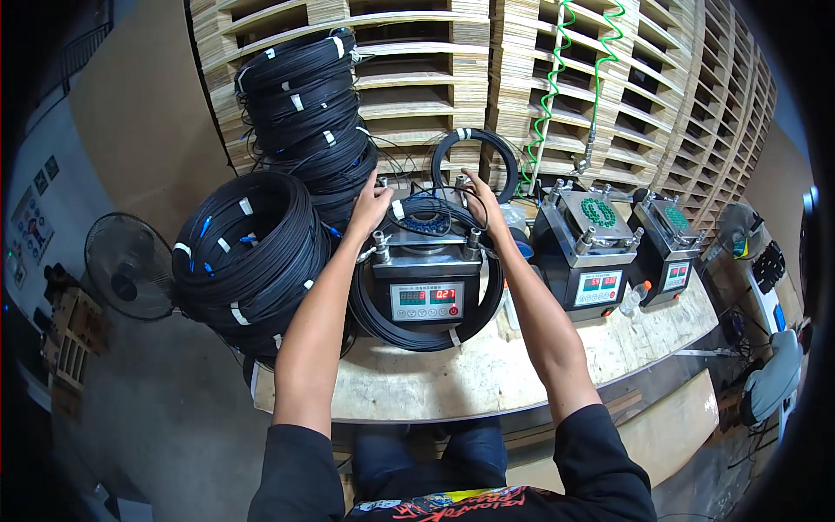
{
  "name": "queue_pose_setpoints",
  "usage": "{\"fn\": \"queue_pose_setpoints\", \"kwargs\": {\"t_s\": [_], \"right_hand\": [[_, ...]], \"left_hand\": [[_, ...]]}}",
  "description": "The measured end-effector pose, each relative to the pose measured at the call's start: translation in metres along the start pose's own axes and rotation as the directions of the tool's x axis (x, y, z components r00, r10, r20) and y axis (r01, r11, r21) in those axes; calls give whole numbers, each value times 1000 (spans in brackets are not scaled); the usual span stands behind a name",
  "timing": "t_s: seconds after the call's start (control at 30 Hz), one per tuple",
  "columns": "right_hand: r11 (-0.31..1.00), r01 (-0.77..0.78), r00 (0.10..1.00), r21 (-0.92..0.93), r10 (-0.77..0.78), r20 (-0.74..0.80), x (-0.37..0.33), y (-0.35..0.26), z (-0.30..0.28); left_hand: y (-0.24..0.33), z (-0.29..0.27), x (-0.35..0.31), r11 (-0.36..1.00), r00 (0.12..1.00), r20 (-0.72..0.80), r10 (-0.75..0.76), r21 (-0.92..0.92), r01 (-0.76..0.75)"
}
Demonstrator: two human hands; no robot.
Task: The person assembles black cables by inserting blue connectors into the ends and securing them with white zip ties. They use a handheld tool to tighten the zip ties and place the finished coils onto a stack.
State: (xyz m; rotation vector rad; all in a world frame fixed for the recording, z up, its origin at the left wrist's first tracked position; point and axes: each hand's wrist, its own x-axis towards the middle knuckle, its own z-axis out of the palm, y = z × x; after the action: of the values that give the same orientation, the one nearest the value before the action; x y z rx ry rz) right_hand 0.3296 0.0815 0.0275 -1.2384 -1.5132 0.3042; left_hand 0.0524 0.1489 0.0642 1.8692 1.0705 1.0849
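At the machine's (428, 300) rear corners, the left hand (371, 207) and right hand (481, 202) are part-curled, fingers spread; I cannot tell whether either grip has hold of cable. Between and below them, the black coil (409, 337) rings the machine. The step looks like settling it; next seems to call for clearing the posts (474, 239) evenly.

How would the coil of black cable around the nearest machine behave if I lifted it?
The coil of black cable would probably flex, since it is many thin turns bundled together. The white tie suggests it may roughly keep its ring shape. It could snag on the machine, because it loops around it.
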Motion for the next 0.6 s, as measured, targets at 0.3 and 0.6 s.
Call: {"fn": "queue_pose_setpoints", "kwargs": {"t_s": [0.3,0.6], "right_hand": [[986,96,995,139,-100,24,-5,-4,0],[989,86,996,124,-85,-15,-1,8,4]], "left_hand": [[-15,0,7,999,999,3,32,3,-32],[-17,1,9,999,999,-13,45,14,-45]]}}
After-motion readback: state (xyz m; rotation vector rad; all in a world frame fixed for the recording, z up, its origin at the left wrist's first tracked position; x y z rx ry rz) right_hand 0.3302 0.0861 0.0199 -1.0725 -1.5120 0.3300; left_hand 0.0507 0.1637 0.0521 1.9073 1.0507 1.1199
